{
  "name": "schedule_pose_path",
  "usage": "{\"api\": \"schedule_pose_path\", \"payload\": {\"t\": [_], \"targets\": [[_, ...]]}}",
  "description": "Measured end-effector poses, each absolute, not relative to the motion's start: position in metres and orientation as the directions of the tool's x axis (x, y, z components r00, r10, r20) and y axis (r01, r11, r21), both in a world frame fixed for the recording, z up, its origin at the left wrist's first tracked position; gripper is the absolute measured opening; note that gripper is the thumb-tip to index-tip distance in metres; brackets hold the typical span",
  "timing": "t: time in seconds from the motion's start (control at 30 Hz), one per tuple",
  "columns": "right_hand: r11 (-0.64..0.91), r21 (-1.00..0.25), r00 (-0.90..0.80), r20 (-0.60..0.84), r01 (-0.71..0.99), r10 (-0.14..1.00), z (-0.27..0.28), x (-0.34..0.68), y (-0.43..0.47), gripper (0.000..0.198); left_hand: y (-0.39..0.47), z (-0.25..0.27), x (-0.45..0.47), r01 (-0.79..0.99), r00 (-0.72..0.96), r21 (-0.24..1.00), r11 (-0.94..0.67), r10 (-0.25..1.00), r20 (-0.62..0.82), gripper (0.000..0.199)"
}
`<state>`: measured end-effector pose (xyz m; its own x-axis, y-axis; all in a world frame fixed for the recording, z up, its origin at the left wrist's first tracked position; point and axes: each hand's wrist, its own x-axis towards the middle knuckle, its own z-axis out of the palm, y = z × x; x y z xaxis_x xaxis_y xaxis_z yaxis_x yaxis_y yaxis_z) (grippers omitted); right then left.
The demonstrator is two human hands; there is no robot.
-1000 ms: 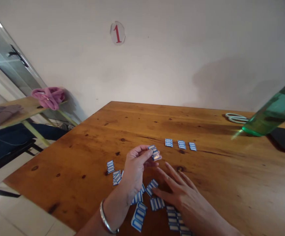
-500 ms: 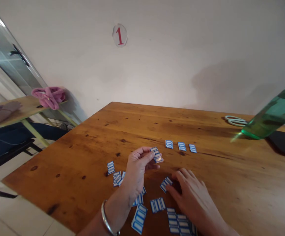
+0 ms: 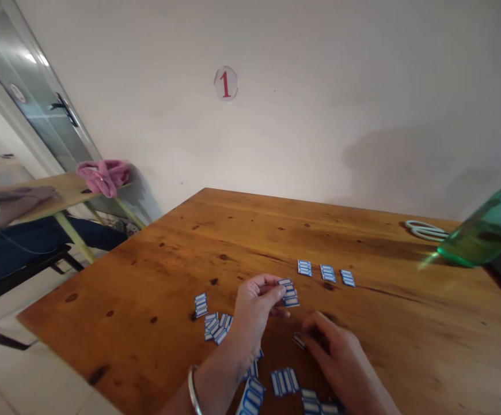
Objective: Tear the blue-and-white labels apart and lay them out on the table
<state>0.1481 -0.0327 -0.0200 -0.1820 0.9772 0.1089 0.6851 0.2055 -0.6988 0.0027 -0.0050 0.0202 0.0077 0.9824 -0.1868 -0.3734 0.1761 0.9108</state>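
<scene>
In the head view, my left hand pinches a blue-edged label piece; whether my curled right hand grips the small piece at its fingertips, I cannot tell. Past the label row ahead, bare table runs to its far edge.

Head view, forward-down over table

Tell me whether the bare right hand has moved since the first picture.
Yes: the right hand has shifted rightward against the row of three blue-and-white rectangular cards.
</scene>
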Motion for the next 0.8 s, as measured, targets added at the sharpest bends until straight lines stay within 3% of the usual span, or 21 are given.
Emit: {"api": "schedule_pose_path", "payload": {"t": [0.17,0.37,0.6,0.8], "targets": [[0.118,-0.884,-0.055,0.105,0.451,0.993,-0.005,0.173,-0.032,0.025,-0.005,0.018,0.006,-0.274,-0.012,0.948,0.161,0.985,-0.171,0.009],[0.084,-0.945,-0.032,0.078,0.317,0.996,0.018,0.175,-0.043,0.023,-0.01,0.012,0.016,-0.107,0.052,0.987,0.117,0.992,-0.112,0.004],[0.072,-0.889,0.055,0.108,0.453,0.993,0.008,0.164,-0.041,0.022,-0.018,0.01,0.027,-0.097,0.156,0.991,0.093,0.985,-0.078,0.006],[0.05,-0.889,0.068,0.091,0.456,0.994,0.006,0.17,-0.035,0.023,-0.02,0.012,0.026,-0.107,0.187,0.986,0.127,0.977,-0.105,0.003]]}}
